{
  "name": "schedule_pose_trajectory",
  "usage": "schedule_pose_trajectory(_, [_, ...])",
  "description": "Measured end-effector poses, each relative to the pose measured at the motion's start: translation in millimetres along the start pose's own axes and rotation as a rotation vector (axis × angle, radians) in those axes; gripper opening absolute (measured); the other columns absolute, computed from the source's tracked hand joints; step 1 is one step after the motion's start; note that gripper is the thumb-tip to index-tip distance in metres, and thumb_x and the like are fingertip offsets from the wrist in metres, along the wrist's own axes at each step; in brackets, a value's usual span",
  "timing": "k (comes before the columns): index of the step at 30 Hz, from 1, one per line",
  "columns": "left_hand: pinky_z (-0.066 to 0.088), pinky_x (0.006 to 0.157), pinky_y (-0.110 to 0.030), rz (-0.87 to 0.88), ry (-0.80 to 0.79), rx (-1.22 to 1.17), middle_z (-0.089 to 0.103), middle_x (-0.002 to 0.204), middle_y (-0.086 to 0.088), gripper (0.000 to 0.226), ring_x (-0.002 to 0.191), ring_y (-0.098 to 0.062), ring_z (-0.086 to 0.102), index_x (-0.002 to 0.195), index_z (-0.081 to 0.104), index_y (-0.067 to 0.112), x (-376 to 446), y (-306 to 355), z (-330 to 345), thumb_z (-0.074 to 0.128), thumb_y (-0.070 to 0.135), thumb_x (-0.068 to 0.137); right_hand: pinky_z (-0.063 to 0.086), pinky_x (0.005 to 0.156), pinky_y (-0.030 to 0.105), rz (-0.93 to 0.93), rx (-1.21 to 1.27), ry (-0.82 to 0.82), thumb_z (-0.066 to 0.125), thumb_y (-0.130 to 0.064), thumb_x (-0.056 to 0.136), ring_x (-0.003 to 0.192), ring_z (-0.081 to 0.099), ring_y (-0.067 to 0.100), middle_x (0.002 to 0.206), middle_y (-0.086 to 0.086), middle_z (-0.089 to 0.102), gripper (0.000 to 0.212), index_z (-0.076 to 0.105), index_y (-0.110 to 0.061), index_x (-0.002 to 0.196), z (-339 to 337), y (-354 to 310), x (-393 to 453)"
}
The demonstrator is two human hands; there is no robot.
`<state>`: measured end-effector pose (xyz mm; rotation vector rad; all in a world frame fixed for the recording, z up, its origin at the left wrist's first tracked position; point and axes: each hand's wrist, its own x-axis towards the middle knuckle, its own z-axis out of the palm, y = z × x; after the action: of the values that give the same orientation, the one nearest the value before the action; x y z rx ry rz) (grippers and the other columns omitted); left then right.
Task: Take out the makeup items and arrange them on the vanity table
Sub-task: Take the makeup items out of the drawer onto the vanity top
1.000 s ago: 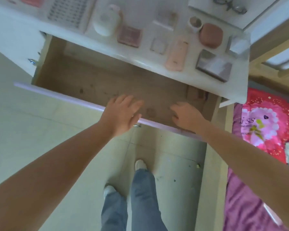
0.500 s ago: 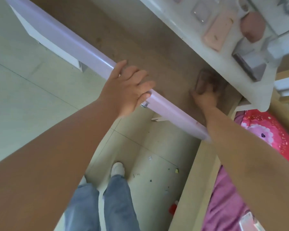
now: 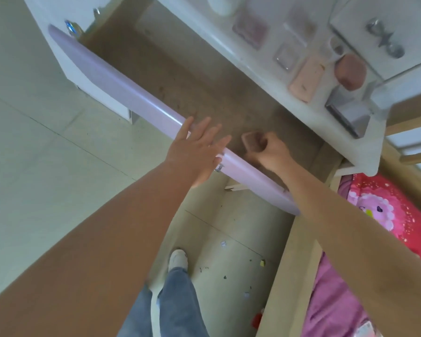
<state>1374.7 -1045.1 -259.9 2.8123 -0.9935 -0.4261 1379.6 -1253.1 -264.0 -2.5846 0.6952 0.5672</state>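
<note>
Right hand [image 3: 269, 152] grips small brown compact [image 3: 252, 141], seemingly; left hand [image 3: 196, 152] splayed over drawer front [image 3: 122, 93]. Loose pinch could drop it.

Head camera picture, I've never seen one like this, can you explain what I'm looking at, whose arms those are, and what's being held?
There is no machine here. The camera is worn on a person's head and looks forward and down, so the two arms reaching away from you are the wearer's own, with jeans and a white shoe below.

The lilac bar is the front of an open drawer; its brown floor looks mostly bare. The left hand lies with fingers straight over that front edge. The right hand is inside the drawer, its fingers curled round a small brownish makeup case.

Above is the white vanity table, where items are already laid out, among them a long pink case and a rounded reddish-brown one. A pink bedcover lies to the right.
</note>
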Motion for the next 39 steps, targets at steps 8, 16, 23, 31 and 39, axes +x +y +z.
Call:
schedule_pose_trajectory(8, [-0.003,0.115,-0.039,-0.115,0.03,0.029,-0.008,0.155,-0.007,0.052,0.142,-0.022,-0.013,0.145,-0.002,0.023,-15.0,-56.8,-60.2,0.017,0.035,0.098,0.035,0.061,0.018,-0.334,0.06,0.097,0.076,-0.026,0.067,0.08,0.048,0.013,0.096,-0.004,0.048,0.05,0.045,-0.018,0.105,-96.3,-76.1,-38.0])
schedule_pose_trajectory(16, [0.0,0.115,-0.038,-0.127,-0.002,0.02,-0.004,0.155,-0.007,0.059,0.142,-0.02,-0.009,0.146,0.004,0.019,20.6,-93.2,-86.3,0.024,0.042,0.096,0.039,0.089,0.038,-0.308,-0.061,0.314,0.072,-0.026,0.068,0.113,0.047,0.031,0.123,0.016,0.048,0.068,0.038,-0.007,0.124,-159.0,-143.8,73.3])
schedule_pose_trajectory(23, [0.004,0.114,-0.037,-0.064,-0.307,0.118,-0.002,0.155,-0.003,0.07,0.143,-0.018,-0.006,0.145,0.002,0.024,36.1,-130.5,-61.3,0.023,0.059,0.089,0.039,0.094,0.037,-0.39,-0.357,0.215,0.074,-0.015,0.066,0.12,0.042,0.035,0.129,0.02,0.043,0.073,0.038,-0.005,0.129,-162.2,-166.5,155.8])
schedule_pose_trajectory(31, [0.018,0.11,-0.035,0.015,-0.303,0.149,0.013,0.154,-0.001,0.084,0.142,-0.017,0.008,0.144,0.014,0.016,30.9,-136.1,-55.5,0.03,0.07,0.08,0.032,0.104,0.041,-0.43,-0.357,0.055,0.072,-0.033,0.071,0.126,0.032,0.033,0.131,0.02,0.038,0.081,0.03,-0.015,0.139,-165.4,-158.0,164.1])
schedule_pose_trajectory(39, [0.008,0.114,-0.043,0.089,-0.279,0.3,-0.003,0.155,-0.011,0.063,0.143,-0.023,-0.004,0.144,-0.003,0.005,18.5,-125.6,-49.5,0.03,0.032,0.098,0.048,0.085,0.038,-0.808,-0.16,0.366,0.052,-0.042,0.083,0.097,0.06,0.039,0.104,0.027,0.061,0.057,0.058,0.008,0.108,-24.0,-86.1,-22.4])
